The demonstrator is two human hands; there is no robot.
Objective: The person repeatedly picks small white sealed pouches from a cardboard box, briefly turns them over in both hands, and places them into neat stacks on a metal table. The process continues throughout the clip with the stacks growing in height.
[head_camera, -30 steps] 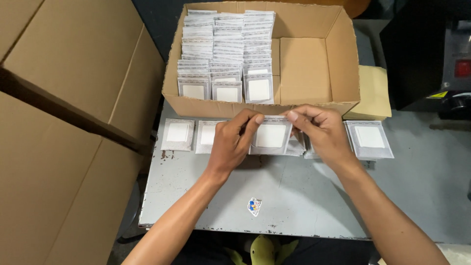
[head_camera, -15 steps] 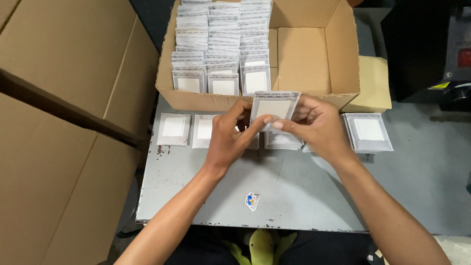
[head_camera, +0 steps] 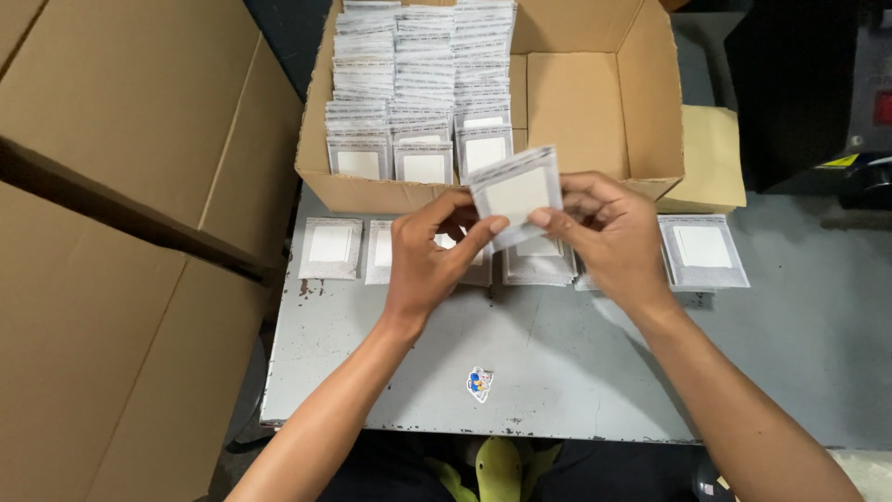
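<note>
Pouch [head_camera: 517, 193], flat and grey-white, is pinched at its lower edge between left hand [head_camera: 429, 258] and right hand [head_camera: 609, 237], raised above grey table [head_camera: 557, 372]. Cardboard box [head_camera: 595, 112] at 12 o'clock holds three packed rows; right section empty. Several pouches [head_camera: 330, 248] remain on the table.

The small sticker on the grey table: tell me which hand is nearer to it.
Left. The left hand hangs almost straight above the sticker, slightly to its left; the right hand sits farther off, up and to the right. Both hold a packet.
</note>
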